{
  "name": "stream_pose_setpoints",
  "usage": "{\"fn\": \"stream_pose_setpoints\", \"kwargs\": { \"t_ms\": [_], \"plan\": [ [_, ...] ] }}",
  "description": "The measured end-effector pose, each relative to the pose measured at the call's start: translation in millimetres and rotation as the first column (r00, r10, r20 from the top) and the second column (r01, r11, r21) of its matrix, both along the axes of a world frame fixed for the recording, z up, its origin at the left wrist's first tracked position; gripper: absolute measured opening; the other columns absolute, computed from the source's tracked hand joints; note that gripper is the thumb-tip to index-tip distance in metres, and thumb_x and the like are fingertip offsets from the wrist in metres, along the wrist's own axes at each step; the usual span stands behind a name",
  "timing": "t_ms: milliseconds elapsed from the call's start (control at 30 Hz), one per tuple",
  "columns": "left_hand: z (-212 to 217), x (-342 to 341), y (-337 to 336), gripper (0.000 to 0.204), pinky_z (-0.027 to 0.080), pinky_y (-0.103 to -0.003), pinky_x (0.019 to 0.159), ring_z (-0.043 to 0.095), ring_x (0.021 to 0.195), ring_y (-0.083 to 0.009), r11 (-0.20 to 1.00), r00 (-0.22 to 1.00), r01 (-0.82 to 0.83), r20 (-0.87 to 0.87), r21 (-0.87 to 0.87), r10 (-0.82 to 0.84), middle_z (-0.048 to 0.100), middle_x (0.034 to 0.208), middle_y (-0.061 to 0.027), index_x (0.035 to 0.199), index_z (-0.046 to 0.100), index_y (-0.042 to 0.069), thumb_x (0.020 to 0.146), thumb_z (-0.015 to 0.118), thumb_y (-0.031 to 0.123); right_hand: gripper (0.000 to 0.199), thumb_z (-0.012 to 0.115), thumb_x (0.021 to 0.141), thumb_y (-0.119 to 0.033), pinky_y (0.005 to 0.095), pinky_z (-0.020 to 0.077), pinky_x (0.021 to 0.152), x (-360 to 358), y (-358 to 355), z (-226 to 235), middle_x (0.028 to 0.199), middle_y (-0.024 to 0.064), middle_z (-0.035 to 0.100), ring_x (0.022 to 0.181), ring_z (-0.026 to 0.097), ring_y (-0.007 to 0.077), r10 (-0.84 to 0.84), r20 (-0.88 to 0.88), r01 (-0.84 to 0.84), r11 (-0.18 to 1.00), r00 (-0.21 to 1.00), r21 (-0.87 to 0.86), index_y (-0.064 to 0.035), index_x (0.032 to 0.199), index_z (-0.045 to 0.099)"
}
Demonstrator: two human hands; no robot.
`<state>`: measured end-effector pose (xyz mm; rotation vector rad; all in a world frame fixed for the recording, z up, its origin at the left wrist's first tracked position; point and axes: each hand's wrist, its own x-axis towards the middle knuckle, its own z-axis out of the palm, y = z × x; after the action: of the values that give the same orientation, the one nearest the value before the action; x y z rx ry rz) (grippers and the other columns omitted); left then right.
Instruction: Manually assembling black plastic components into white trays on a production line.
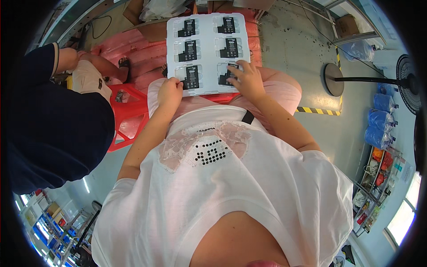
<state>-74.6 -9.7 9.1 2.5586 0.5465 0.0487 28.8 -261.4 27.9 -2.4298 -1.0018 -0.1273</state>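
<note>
A white plastic tray rests across my lap, with several flat black batteries lying in its moulded pockets in two columns. My left hand is closed at the tray's near left edge, beside the near left battery; its fingertips are partly hidden. Over the near right battery my right hand has its fingers spread, and the fingertips touch or hover just above it. Farther up the right column are a middle battery and a far battery.
Red sheeting lies beyond the tray. A person in a dark top sits close on my left, near a red plastic stool. On the right stand a fan with a round base, blue water bottles and a shelf rack.
</note>
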Motion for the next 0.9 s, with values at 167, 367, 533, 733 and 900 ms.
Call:
{"fn": "stream_pose_setpoints", "kwargs": {
  "t_ms": [167, 367, 533, 733, 900],
  "plan": [
    [19, 5, -30, 0.018, 0.047, -0.04, 0.066, 0.058, 0.077, -0.0308, 0.995, 0.988, 0.098, 0.117, 0.009, -0.098, 0.058, 0.084, -0.0141, 0.089, 0.058, 0.004, 0.08, 0.06, 0.02, 0.038, 0.059, 0.075, -0.018, 0.0511, 0.0347, 0.093, -10, -8, -20, 0.121, 0.0105, 0.049, 0.112, 0.046, 0.0282, 0.122, 0.178, -0.077, 0.968, 0.976, -0.24, -0.0122, 0.113, 0.056],
    [27, 19, -49, 0.021, 0.045, -0.041, 0.071, 0.054, 0.09, -0.03, 0.917, 0.901, 0.397, 0.176, 0.041, -0.397, 0.054, 0.095, -0.0111, 0.092, 0.056, 0.005, 0.077, 0.061, 0.018, 0.033, 0.054, 0.076, -0.012, 0.0496, 0.0345, 0.094, 7, -21, -6, 0.12, 0.0096, 0.051, 0.113, 0.047, 0.0247, 0.327, 0.247, -0.233, 0.91, 0.912, -0.343, -0.0101, 0.109, 0.057],
    [17, 43, -72, 0.033, 0.039, -0.039, 0.079, 0.048, 0.097, -0.0254, 0.731, 0.675, 0.64, 0.282, 0.236, -0.682, 0.051, 0.099, -0.0073, 0.103, 0.055, 0.005, 0.072, 0.063, 0.013, 0.014, 0.057, 0.073, -0.009, 0.04, 0.0432, 0.077, 56, -26, 58, 0.091, 0.009, 0.06, 0.087, 0.056, 0.0259, -0.15, 0.29, 0.095, 0.976, 0.945, 0.195, -0.0052, 0.087, 0.059],
    [15, 55, -87, 0.041, 0.039, -0.037, 0.078, 0.048, 0.093, -0.0247, 0.739, 0.733, 0.636, 0.125, 0.223, -0.669, 0.052, 0.099, -0.0073, 0.11, 0.053, 0.006, 0.072, 0.065, 0.015, 0.036, 0.051, 0.089, -0.029, 0.0339, 0.0496, 0.065, 192, -57, 181, 0.103, 0.0145, 0.056, 0.087, 0.059, 0.0219, -0.024, -0.781, 0.773, 0.157, 0.625, 0.614, 0.0031, 0.105, 0.05],
    [14, 61, -92, 0.046, 0.039, -0.038, 0.079, 0.05, 0.094, -0.0257, 0.664, 0.684, 0.694, 0.033, 0.279, -0.729, 0.054, 0.098, -0.0084, 0.116, 0.05, 0.006, 0.073, 0.065, 0.017, 0.03, 0.053, 0.086, -0.021, 0.0345, 0.0483, 0.078, 285, -99, 160, 0.096, 0.0155, 0.062, 0.089, 0.06, 0.0267, 0.745, -0.639, 0.717, 0.339, 0.191, 0.609, 0.0045, 0.101, 0.056]
  ]
}}
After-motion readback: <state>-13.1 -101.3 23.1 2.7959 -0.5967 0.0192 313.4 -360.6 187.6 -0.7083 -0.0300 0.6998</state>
